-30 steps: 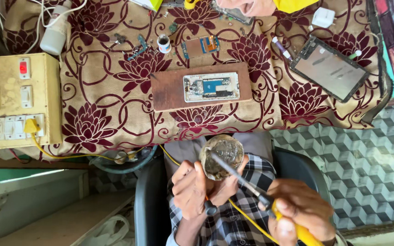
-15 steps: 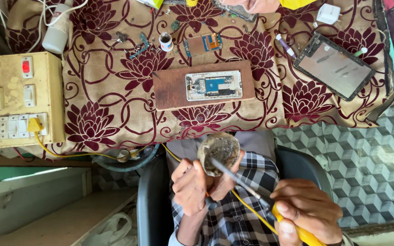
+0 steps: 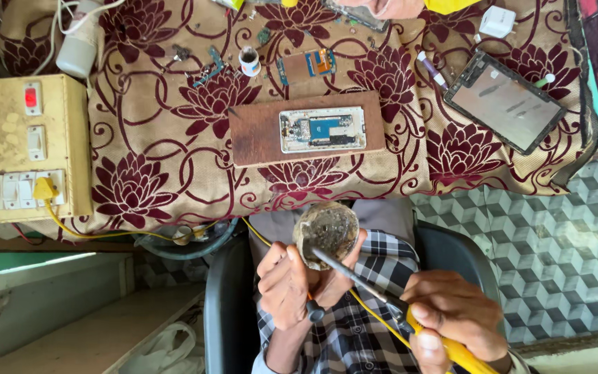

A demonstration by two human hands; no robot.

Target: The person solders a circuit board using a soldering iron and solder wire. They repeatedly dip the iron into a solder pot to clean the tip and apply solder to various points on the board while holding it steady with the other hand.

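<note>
My left hand holds a small round tin of dark, grimy paste over my lap. In my right hand is a soldering iron with a yellow handle. Its metal shaft runs up and left, and the tip touches the tin's lower rim. On the floral cloth above, an opened phone with bare circuitry lies on a brown wooden board.
A yellowed switchboard with sockets stands at the left, and a yellow cord runs from it. A dark screen panel lies at the right. A small circuit board, a little bottle and a white charger lie further back. Another person's hand shows at the top edge.
The iron's tip has stayed at the tin. Both hands have shifted slightly right and up in the view, with the tin turned a little.
</note>
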